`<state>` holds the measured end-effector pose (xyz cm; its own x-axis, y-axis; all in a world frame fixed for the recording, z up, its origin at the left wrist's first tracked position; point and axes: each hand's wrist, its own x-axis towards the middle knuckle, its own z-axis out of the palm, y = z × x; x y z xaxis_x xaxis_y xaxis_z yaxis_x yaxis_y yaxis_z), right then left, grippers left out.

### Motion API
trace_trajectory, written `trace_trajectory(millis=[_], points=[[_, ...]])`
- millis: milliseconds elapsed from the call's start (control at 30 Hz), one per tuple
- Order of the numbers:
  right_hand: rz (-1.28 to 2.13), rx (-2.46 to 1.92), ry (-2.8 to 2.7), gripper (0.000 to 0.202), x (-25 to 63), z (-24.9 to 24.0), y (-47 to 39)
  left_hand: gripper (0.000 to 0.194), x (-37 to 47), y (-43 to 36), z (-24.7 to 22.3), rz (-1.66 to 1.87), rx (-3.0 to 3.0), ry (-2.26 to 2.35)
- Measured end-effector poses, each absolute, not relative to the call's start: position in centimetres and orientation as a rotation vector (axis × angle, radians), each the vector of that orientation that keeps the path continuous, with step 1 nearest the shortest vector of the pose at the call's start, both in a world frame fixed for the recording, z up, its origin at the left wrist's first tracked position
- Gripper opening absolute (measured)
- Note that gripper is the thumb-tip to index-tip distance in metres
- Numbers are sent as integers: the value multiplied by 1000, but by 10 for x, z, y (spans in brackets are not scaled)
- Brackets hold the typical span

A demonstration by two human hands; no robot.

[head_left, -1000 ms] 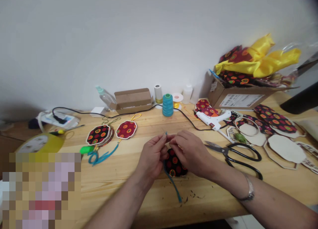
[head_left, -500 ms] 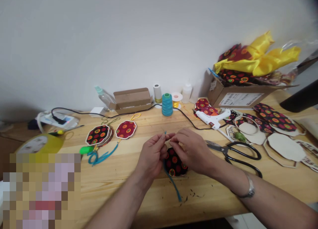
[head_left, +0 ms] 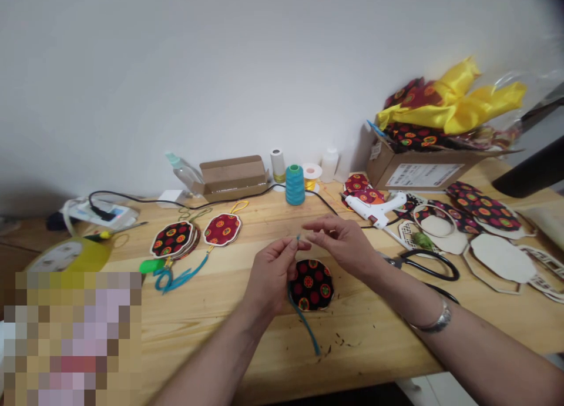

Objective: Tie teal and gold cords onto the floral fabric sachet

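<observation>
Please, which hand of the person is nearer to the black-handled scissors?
The right. The right hand is just left of the scissors, its forearm partly covering them; the left hand is farther left, pinching blue cord.

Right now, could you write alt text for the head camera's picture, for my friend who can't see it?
A person's left-hand grip pinches blue thread, with the right-hand grip close beside it, above a wooden table. A black patterned fabric piece is just below. Around them are scissors, a blue spool, a white glue gun and a cardboard box of cloth.
</observation>
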<state>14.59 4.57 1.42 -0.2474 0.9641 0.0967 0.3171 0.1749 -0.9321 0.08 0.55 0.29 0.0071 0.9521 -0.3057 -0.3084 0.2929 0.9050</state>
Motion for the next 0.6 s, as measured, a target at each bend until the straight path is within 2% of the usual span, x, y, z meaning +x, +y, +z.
trace_trajectory(millis=[133, 233, 433, 600], points=[[721, -1271, -1779, 25, 152, 7, 50, 24, 0, 7, 4, 1247, 692, 1143], [671, -1319, -1764, 34, 152, 0, 52, 23, 0, 8, 5, 1308, 686, 1111], [1102, -1280, -1517, 36, 145, -5, 53, 18, -1, 5, 12, 1353, 691, 964], [1735, -1216, -1011, 54, 134, 8, 49, 27, -2, 2, 11, 1325, 765, 933]])
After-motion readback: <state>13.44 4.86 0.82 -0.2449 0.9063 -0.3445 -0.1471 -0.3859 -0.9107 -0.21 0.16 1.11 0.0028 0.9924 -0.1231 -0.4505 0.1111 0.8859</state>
